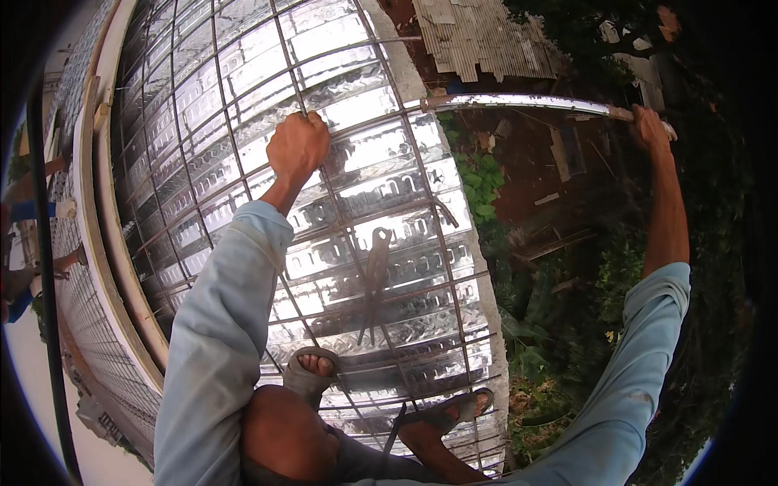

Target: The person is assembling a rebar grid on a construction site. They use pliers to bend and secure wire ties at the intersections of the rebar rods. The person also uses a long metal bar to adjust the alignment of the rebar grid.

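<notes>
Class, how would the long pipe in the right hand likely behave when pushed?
The pipe is probably stiff, since it looks metallic. Its shiny middle may feel slippery. Its rounded sides suggest it could roll once laid down.

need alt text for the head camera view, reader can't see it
The right hand grips a metal pipe that reaches the edge of a steel-bar grid; the left hand is closed on the grid. Shiny panels lie beneath; sandalled feet show nearby.
</notes>
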{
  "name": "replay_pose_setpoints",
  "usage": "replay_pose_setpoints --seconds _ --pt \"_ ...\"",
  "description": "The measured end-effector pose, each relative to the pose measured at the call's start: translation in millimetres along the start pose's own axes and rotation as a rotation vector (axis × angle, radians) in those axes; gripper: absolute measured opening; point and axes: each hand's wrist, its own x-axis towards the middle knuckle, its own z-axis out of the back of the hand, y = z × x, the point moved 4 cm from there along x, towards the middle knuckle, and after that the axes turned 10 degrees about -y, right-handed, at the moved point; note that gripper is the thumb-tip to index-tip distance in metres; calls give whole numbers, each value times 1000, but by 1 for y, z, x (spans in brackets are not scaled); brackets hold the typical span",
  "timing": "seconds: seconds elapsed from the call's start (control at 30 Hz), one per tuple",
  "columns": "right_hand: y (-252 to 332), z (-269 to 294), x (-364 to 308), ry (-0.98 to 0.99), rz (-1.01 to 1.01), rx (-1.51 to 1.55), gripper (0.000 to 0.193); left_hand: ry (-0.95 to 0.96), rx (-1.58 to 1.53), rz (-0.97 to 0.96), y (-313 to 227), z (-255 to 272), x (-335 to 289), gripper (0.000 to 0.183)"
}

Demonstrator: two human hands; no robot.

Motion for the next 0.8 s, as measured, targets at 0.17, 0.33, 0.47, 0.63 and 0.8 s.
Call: replay_pose_setpoints --seconds 0.17,0.33,0.47,0.63,0.8 --pt "5 -17 -25 -51 -75 48 29 19 -1 -6 -2 -3 1 54" --pt "30 -13 -47 -164 -193 85 23 -32 21 23 5 -3 2 52" --pt "31 2 -69 -133 -200 31 24 -24 22 29 2 -4 3 53" --pt "60 13 -131 -156 -337 -53 21 -23 22 13 0 -1 2 53" --pt "107 22 -193 -204 -508 -106 16 -4 4 -10 4 -4 3 52"
